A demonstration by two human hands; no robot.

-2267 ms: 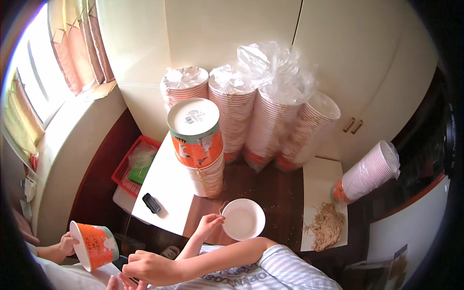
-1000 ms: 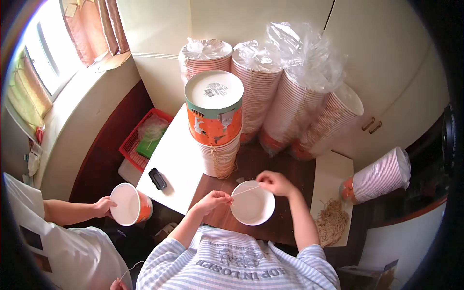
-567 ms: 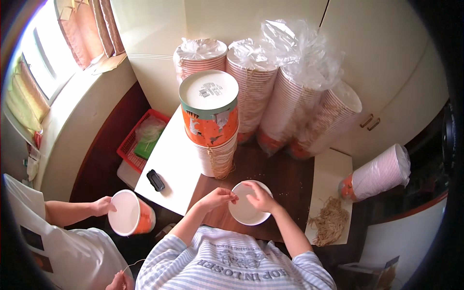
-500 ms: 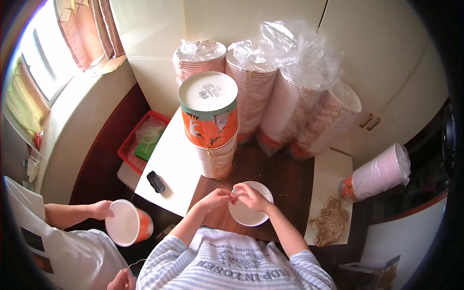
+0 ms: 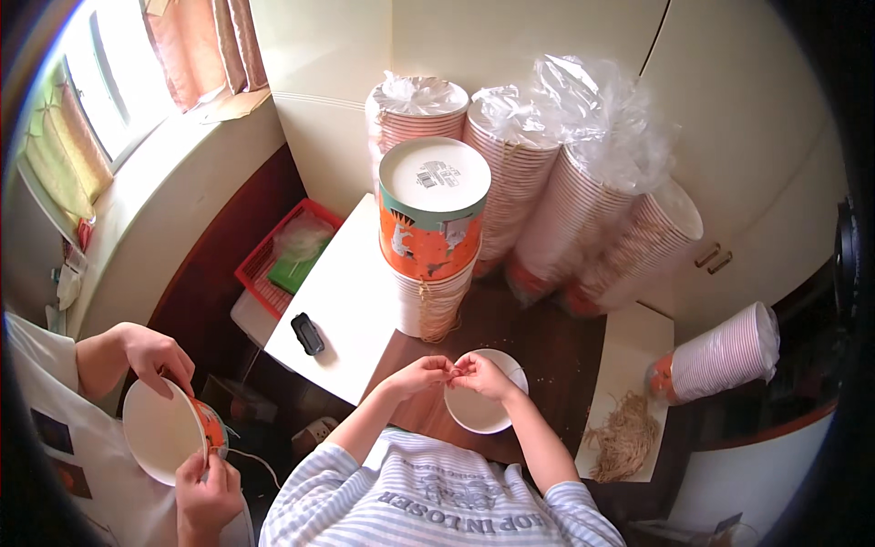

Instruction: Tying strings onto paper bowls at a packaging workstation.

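Note:
A white paper bucket (image 5: pixel 480 417) stands in front of me on the dark brown table, its pale round mouth facing me. Over its far left rim, my left hand (image 5: pixel 427 374) and my right hand (image 5: pixel 485 377) meet with fingertips pinched together. What they pinch is mostly hidden and looks like a thin string; a fine pale strand (image 5: pixel 516 371) shows beside my right hand at the bucket's rim. Just beyond my hands rises a tall stack of nested buckets (image 5: pixel 427 305), topped by an upside-down orange and green printed bucket (image 5: pixel 428 239).
Plastic-wrapped bucket stacks (image 5: pixel 579 205) line the cabinet wall. To the right lie a tan string bundle (image 5: pixel 627 438) and a tilted bucket stack (image 5: pixel 725 354). A black object (image 5: pixel 307 334) rests on the white tabletop near a red basket (image 5: pixel 264 273). At left, a co-worker holds a bucket (image 5: pixel 159 433).
The view has shifted, so things sit further right. My fingertips have come closer together. The co-worker has raised a second hand to their bucket, where a white cord now hangs.

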